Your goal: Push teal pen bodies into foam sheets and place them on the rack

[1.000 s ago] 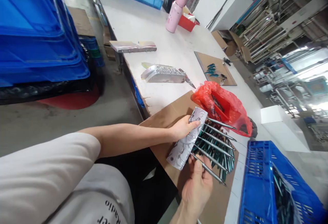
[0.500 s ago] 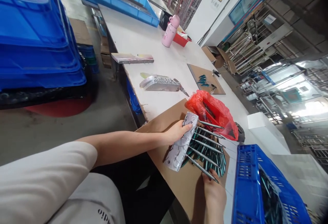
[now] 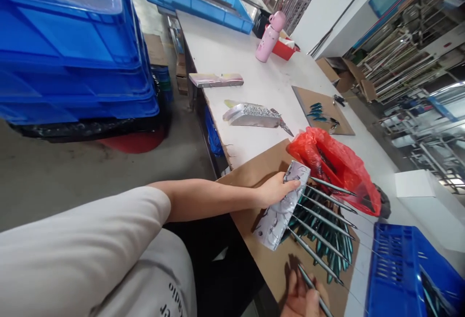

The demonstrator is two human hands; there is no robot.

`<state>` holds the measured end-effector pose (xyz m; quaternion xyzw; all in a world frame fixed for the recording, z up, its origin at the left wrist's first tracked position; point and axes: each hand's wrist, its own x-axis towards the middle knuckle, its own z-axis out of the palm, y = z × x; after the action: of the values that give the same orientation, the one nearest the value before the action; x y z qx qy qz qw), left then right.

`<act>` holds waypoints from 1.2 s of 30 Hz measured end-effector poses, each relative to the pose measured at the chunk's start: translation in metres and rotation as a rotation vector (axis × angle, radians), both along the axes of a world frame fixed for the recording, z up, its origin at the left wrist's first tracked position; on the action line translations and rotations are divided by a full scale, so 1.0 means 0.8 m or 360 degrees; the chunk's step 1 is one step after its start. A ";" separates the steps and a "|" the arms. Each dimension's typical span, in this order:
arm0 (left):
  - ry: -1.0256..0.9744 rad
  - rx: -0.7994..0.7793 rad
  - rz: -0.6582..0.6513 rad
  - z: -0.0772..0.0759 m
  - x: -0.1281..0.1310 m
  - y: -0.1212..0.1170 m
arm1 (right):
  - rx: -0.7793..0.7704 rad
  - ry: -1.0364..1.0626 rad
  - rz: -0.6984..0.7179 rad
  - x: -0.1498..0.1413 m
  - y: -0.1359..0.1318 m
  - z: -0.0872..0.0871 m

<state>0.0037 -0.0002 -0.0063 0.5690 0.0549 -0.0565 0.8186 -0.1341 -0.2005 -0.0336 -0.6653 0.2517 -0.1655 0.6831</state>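
Observation:
My left hand (image 3: 278, 190) grips a block wrapped in silvery patterned foil (image 3: 279, 215), thumb across its face. From the block's right side several slender grey, pointed rods (image 3: 316, 254) stick out in a row. Lower down, my right hand (image 3: 301, 300) is partly cut off by the bottom edge. Between its thumb and fingers lies a single grey pointed rod (image 3: 308, 280), apart from the block. Beneath the row, a heap of shiny dark-green slender pieces (image 3: 330, 247) rests on a brown cardboard sheet (image 3: 254, 167).
A red plastic bag (image 3: 334, 162) and a blue crate (image 3: 390, 268) adjoin the cardboard. Beyond are another foil block (image 3: 250, 115) with pliers (image 3: 285, 126), a long block (image 3: 216, 80) and a pink bottle (image 3: 271, 38). Stacked blue bins (image 3: 80, 65) stand at left.
My right hand has drawn away from the tip of the lowest rod and now holds a separate rod below the row. My left hand keeps the block. The view has swung left.

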 end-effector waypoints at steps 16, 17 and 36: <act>0.0041 0.0084 0.0022 -0.014 0.007 -0.008 | 0.0758 0.0231 -0.0163 0.027 0.084 0.027; 0.0048 0.0090 0.0020 -0.013 0.007 -0.008 | 0.0775 0.0244 -0.0172 0.027 0.083 0.027; 0.0087 0.0095 0.0001 -0.013 0.005 -0.006 | 0.0736 0.0254 -0.0096 0.025 0.074 0.023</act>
<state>0.0075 -0.0049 -0.0166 0.5913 0.0790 -0.0700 0.7995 -0.1140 -0.1415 -0.0153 -0.4943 0.3559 -0.0709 0.7899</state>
